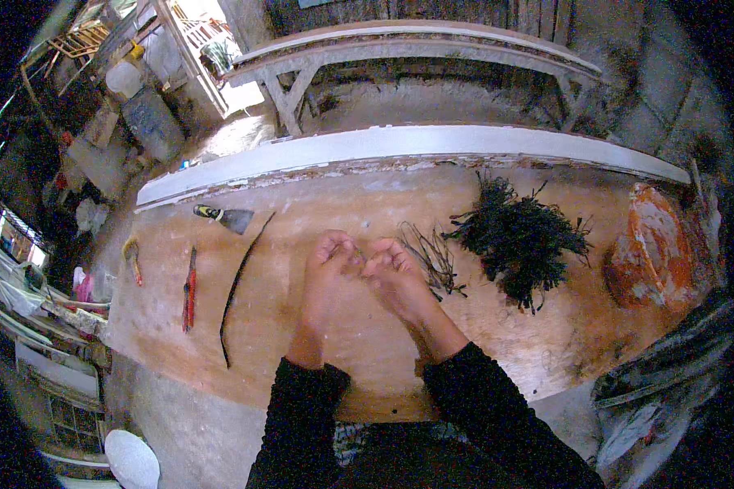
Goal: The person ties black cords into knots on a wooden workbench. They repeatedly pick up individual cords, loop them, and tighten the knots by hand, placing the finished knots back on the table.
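My left hand [329,265] and my right hand [395,275] are held close together over the middle of the wooden tabletop [359,342]. Their fingers are curled and pinched toward each other; anything between the fingertips is too small to make out. Right beside my right hand lies a loose bunch of thin, bent, wire-like strands [434,259]. Farther right is a tangled heap of black strips [523,240]. A single long black strip [240,285] lies to the left of my left hand.
Red-handled pliers [190,301], a scraper [228,218] and a small red-handled tool [134,261] lie on the left. An orange, white-smeared container or bag [652,253] is at the far right. A long white board [400,147] borders the back, with a bench [416,45] beyond.
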`<state>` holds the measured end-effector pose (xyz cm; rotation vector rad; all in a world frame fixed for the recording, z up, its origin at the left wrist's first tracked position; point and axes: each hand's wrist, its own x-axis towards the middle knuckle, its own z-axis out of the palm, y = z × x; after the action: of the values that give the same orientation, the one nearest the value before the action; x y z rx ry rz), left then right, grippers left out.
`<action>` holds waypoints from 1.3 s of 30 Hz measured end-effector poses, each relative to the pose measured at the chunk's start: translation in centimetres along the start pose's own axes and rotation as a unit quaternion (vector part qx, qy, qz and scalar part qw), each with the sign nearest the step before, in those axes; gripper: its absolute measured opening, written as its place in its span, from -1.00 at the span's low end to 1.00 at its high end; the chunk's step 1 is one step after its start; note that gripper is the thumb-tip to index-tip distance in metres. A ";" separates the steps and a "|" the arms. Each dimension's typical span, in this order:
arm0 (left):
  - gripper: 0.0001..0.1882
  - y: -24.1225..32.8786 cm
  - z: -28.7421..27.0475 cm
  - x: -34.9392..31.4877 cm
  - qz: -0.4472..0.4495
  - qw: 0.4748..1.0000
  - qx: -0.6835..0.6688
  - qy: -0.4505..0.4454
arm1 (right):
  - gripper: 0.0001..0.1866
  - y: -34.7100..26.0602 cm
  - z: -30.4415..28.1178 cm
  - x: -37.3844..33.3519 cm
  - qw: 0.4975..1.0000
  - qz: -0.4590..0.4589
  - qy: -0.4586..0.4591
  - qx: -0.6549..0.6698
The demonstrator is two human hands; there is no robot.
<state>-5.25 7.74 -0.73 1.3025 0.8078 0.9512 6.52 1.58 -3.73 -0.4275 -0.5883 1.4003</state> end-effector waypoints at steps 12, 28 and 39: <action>-0.53 0.6 1.8 -0.4 0.042 0.986 0.010 -0.162 | -0.91 -2.4 0.0 -0.1 0.986 0.016 0.109 0.125; -0.81 -0.6 -1.1 0.7 -0.002 0.990 -0.021 0.139 | -0.88 -1.4 2.3 -0.9 0.976 -0.034 0.073 -0.200; -0.90 -0.5 -1.4 0.6 -0.008 0.990 0.086 0.113 | -0.79 -2.4 4.1 -2.2 0.963 -0.036 0.024 -0.267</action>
<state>-6.19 8.81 -1.33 1.3487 1.0930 1.0472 5.73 -1.21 0.59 -0.8576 -0.9362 1.1454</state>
